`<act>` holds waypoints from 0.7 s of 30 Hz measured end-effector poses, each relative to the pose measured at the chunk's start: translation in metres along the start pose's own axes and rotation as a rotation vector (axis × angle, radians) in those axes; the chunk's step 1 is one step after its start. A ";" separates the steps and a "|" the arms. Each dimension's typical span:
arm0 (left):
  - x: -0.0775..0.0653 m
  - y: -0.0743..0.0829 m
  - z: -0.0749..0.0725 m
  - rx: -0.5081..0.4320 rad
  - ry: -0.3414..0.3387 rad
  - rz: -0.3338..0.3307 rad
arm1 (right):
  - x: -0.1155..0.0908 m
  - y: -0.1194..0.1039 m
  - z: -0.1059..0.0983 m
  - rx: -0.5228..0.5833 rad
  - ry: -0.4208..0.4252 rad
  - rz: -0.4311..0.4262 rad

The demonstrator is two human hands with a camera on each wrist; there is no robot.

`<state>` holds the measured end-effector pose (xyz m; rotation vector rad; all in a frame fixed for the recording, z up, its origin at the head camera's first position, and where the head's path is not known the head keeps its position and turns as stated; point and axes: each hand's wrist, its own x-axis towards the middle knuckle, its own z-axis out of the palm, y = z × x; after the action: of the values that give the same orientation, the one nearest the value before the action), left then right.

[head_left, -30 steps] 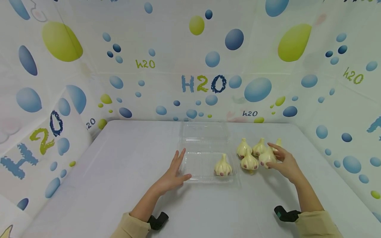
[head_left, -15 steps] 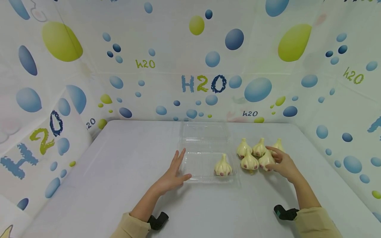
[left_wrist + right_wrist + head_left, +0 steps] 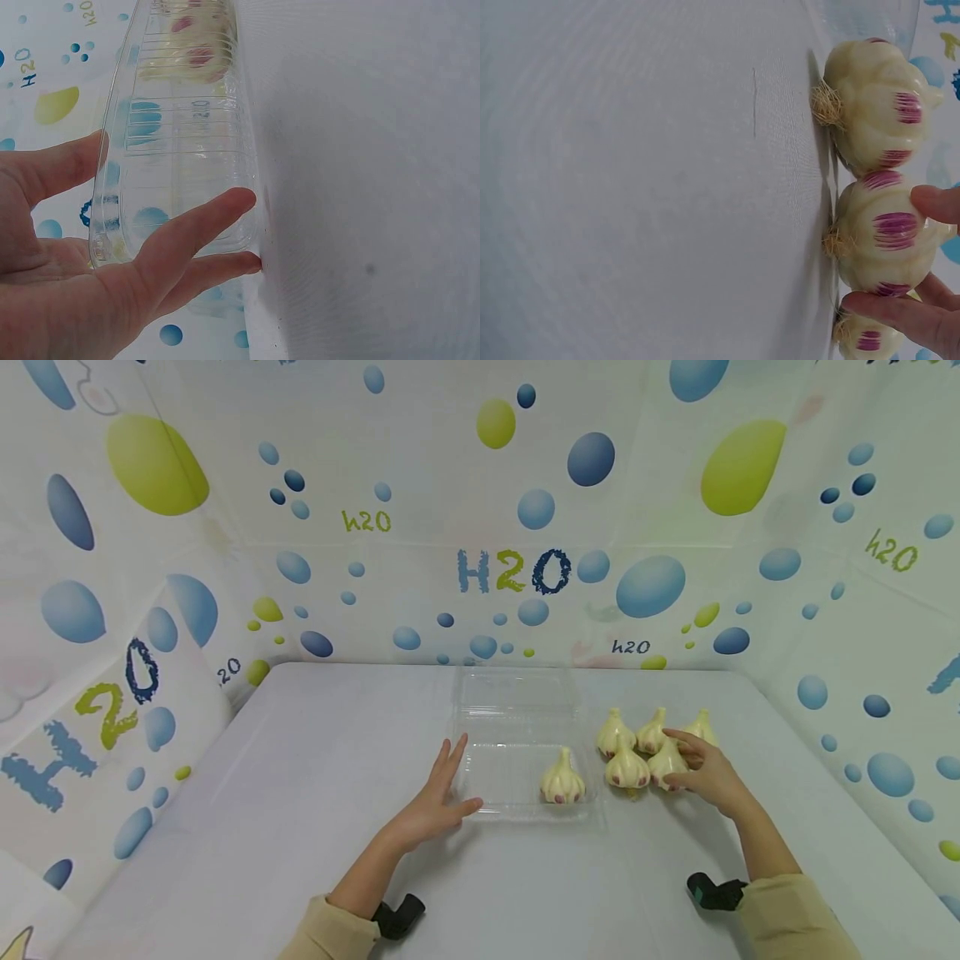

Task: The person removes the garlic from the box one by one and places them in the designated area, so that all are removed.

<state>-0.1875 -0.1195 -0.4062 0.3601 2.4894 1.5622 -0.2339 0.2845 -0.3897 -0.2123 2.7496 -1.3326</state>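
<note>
1. The left hand (image 3: 431, 806) lies flat on the counter (image 3: 300, 827), fingers spread and straight against the 9 o'clock edge of the clear plastic clamshell (image 3: 517, 777). It appears to be steadying the light container so it does not slide.
2. The clamshell's lid lies open toward 12 o'clock. One garlic bulb (image 3: 562, 779) sits upright in the tray's 3 o'clock end.
3. At 3 o'clock of the tray, five loose garlic bulbs cluster together, touching one another.
4. The right hand (image 3: 708, 772) has its fingers curled round the nearest bulb (image 3: 666, 764) of the cluster. The right wrist view shows a fingertip (image 3: 936, 202) and a lower finger pinching its sides.
5. The backdrop (image 3: 480, 510) reads "H2O" in large letters and "h2o" in smaller ones among the bubbles.
</note>
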 end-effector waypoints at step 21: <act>0.000 0.001 0.000 -0.012 -0.002 -0.004 | -0.003 -0.005 -0.001 -0.002 0.029 -0.019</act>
<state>-0.1876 -0.1194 -0.4057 0.3546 2.4770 1.5741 -0.2309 0.2832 -0.3851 -0.2218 2.7799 -1.3482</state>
